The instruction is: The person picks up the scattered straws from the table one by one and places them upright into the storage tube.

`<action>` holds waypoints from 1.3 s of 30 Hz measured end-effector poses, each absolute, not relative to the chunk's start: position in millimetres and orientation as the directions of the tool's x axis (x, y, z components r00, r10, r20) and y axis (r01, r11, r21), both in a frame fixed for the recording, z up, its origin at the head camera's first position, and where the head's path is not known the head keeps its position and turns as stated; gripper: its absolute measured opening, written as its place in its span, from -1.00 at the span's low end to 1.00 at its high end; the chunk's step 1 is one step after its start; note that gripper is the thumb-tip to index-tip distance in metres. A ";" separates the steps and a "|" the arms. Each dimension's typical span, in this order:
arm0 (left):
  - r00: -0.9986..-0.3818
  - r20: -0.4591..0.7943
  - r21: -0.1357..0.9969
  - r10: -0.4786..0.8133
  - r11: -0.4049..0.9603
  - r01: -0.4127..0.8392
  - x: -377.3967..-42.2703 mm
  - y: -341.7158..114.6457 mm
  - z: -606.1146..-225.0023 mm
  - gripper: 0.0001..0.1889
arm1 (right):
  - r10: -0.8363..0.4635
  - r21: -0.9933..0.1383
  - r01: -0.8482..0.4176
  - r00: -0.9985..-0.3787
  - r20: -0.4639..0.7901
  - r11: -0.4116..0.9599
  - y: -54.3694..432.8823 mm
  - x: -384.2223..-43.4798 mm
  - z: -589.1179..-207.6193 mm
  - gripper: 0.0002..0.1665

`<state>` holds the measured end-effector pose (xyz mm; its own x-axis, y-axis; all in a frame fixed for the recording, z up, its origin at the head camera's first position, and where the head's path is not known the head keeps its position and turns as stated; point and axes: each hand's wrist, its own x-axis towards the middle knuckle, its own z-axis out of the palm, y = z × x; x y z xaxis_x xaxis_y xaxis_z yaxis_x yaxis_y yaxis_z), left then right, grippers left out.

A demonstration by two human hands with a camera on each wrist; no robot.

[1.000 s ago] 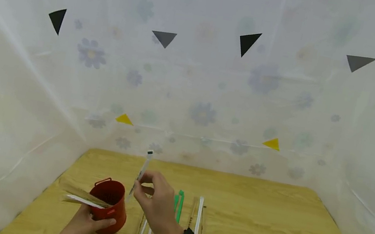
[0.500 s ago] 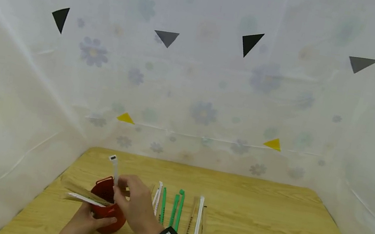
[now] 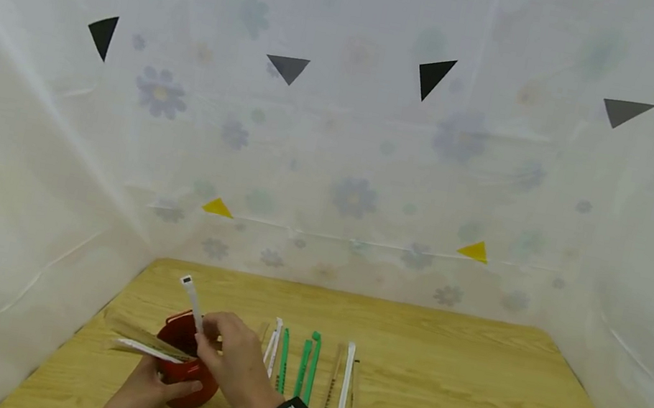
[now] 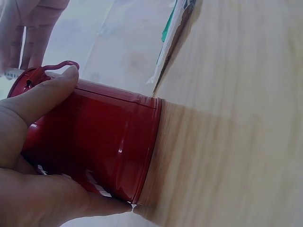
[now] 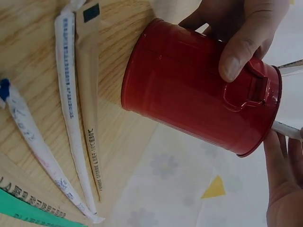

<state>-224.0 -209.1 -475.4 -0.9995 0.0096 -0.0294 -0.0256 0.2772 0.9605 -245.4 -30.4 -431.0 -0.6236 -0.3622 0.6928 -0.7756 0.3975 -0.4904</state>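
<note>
My left hand (image 3: 145, 394) grips a small red metal bucket (image 5: 189, 85) around its side, thumb near the wire handle. In the left wrist view the bucket's base rests on the wooden table. My right hand (image 3: 240, 364) pinches a white paper-wrapped straw (image 3: 192, 298) at the bucket mouth. The straw's upper end, with a dark mark, tilts up to the left; its lower end is hidden inside the bucket. Several brown and white wrapped straws (image 3: 142, 339) lean out over the bucket's left rim.
Right of the bucket, several wrapped straws lie in a row on the table (image 3: 465, 389): green ones (image 3: 312, 369), a white one (image 3: 344, 389) and brown ones (image 3: 333, 380) among them. Pale flowered sheeting (image 3: 341, 126) encloses the table at the back and sides.
My right hand has moved left and down from beside the bucket to its mouth, bringing the white straw in over the rim. The left hand still holds the bucket in place.
</note>
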 end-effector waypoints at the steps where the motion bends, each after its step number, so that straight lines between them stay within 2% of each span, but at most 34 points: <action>1: -1.000 -0.028 0.962 0.011 0.274 -0.024 -224.0 -209.0 -475.5 -0.03 | -0.371 -0.495 -0.772 -0.630 0.682 0.399 -30.3 -244.8 -429.9 -0.85; 6: -0.999 -0.016 0.969 0.030 0.247 -0.008 -223.4 -208.6 -474.3 -0.05 | -0.438 -0.514 -0.749 -0.662 0.608 0.419 -25.6 -240.8 -422.8 -0.73; 10: -0.997 0.043 0.966 0.060 0.254 0.057 -223.6 -208.6 -473.0 -0.07 | -0.456 -0.536 -0.722 -0.692 0.560 0.438 -14.7 -237.7 -417.5 -0.69; 16: -0.994 0.097 0.955 0.054 0.276 0.108 -223.6 -208.6 -473.4 -0.08 | -0.399 -0.691 -0.573 -0.814 0.421 0.441 16.0 -234.4 -418.5 -0.79; 19: -0.994 0.098 0.957 0.046 0.268 0.106 -223.5 -209.0 -474.1 -0.09 | -0.360 -0.724 -0.489 -0.867 0.343 0.487 36.3 -233.1 -419.2 -0.86; 28: -0.996 0.060 0.977 0.060 0.201 0.071 -224.1 -207.5 -471.9 -0.09 | -0.229 -0.633 -0.342 -0.939 0.256 0.695 106.7 -225.3 -421.2 -0.89; 34: -0.998 0.034 0.978 0.059 0.205 0.046 -224.7 -207.6 -471.8 -0.08 | -0.114 -0.599 -0.152 -0.988 0.101 0.786 150.3 -224.8 -425.0 -0.80; 39: -0.998 0.031 0.977 0.060 0.208 0.043 -223.8 -209.6 -472.4 -0.10 | -0.040 -0.524 -0.053 -0.999 0.037 0.850 167.5 -222.2 -431.6 -0.74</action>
<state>-223.8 -209.6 -472.4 -0.9977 0.0600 0.0308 0.0426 0.2082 0.9772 -222.2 167.5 -431.6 -0.9985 -0.0397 0.0369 -0.0532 0.8498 -0.5244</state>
